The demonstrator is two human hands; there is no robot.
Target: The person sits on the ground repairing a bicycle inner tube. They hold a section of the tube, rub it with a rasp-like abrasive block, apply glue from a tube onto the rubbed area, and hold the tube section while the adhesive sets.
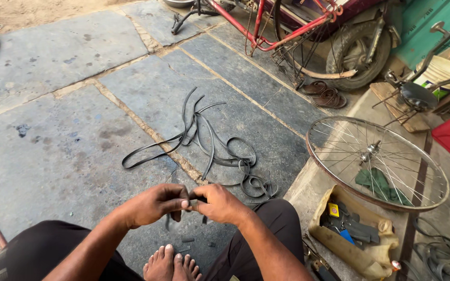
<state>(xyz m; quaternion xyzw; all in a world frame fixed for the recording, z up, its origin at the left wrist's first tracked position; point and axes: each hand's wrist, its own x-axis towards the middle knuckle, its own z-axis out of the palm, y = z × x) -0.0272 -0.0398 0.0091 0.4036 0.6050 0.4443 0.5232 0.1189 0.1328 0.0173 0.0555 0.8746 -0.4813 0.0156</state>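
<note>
Black rubber: a small dark strip of rubber (191,204) sits between the two hands, low in the middle of the view, just above the bare feet (172,263).
Left hand: the left hand (154,204) has its fingers curled and pressed on the strip, pinching one end.
Right hand: the right hand (219,203) pinches the other end, its thumb and fingers pressed close together. The two hands touch.
At 12 o'clock from the hands: a long black rubber tube, cut open and tangled (204,145), lies on the grey stone floor (53,130), near the hands but apart from them.
At 2 o'clock: a bare round metal bicycle wheel with thin spokes (377,162) lies flat, with a green cloth (378,183) under the spokes.
At 3 o'clock: an open tan bag (371,256) holds small tools and patches.
Far at 1 o'clock: a red bicycle frame (282,26) and brown sandals (328,93).
What could go wrong: I think the small strip could slip out and drop by the feet, because only fingertips hold it. Pulling too hard could tear it.
</note>
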